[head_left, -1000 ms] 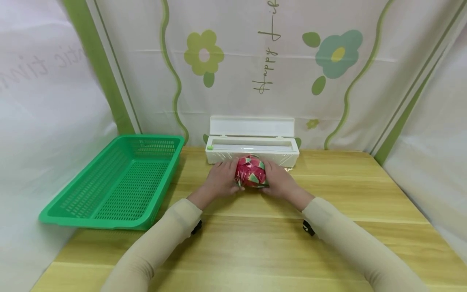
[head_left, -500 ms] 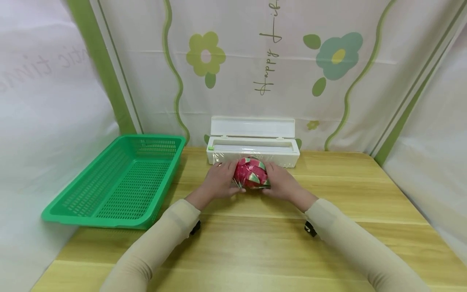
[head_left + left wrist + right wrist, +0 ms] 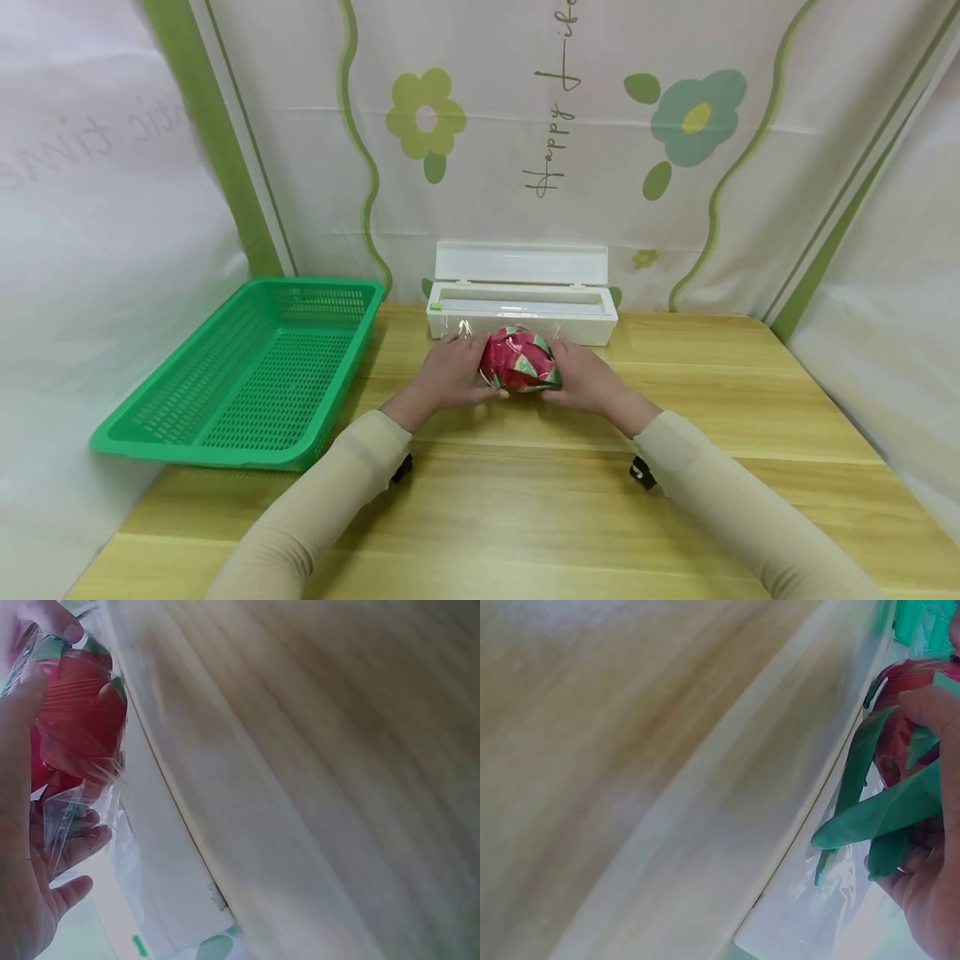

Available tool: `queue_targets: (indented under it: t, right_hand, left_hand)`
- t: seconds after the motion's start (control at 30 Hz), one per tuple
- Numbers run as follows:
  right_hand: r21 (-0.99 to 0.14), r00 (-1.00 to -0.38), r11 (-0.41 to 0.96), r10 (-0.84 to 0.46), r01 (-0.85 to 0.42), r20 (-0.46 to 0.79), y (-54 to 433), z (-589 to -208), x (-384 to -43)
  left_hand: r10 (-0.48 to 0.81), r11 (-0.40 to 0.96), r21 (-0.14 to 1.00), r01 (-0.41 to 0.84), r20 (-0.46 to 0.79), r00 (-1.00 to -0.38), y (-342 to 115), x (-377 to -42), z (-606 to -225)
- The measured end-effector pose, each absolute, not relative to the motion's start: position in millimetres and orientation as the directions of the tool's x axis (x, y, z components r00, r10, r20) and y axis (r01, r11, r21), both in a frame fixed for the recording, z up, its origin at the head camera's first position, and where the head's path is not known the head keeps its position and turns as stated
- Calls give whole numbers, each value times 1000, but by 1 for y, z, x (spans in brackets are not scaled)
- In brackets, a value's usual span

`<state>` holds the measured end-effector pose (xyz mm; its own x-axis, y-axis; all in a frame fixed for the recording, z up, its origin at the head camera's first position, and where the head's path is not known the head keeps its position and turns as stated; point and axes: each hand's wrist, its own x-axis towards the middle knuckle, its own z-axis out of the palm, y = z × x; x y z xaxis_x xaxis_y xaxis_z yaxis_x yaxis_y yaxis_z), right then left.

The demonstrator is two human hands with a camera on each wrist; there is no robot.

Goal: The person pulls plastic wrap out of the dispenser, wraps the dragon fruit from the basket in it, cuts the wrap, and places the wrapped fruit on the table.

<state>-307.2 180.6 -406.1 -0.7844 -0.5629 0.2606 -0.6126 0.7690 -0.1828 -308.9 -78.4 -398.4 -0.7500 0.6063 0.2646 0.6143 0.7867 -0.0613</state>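
Note:
A red dragon fruit [image 3: 517,360] with green scales lies sideways between both hands, just in front of the white cling film dispenser [image 3: 522,329]. My left hand [image 3: 448,373] grips its left end, fingers on the far side and thumb at the near side. Clear film [image 3: 67,817] covers that end and bunches between the fingers in the left wrist view. At the other end, my right hand [image 3: 588,380] holds the fruit, and long green scales [image 3: 885,814] stick out past the fingers in the right wrist view. Film also stretches from the fruit toward the dispenser's front.
The dispenser's lid [image 3: 522,263] stands raised against the patterned cloth [image 3: 480,200] behind. A small green slider [image 3: 436,307] sits at its left end. To the left stands a green perforated basket [image 3: 360,350] on the wooden table [image 3: 510,517].
The dragon fruit has turned a little between the hands, showing different scales, and sits slightly nearer to me. My right hand has shifted slightly right. The head view has moved a little.

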Motion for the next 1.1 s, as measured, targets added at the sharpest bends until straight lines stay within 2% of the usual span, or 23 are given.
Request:
queue_targets:
  t: [1.1]
  right_hand:
    - [-291, -801, 747, -572, -598, 179, 187, -394, -293]
  left_hand:
    - [596, 782, 15, 623, 274, -754, -79, -297, -387]
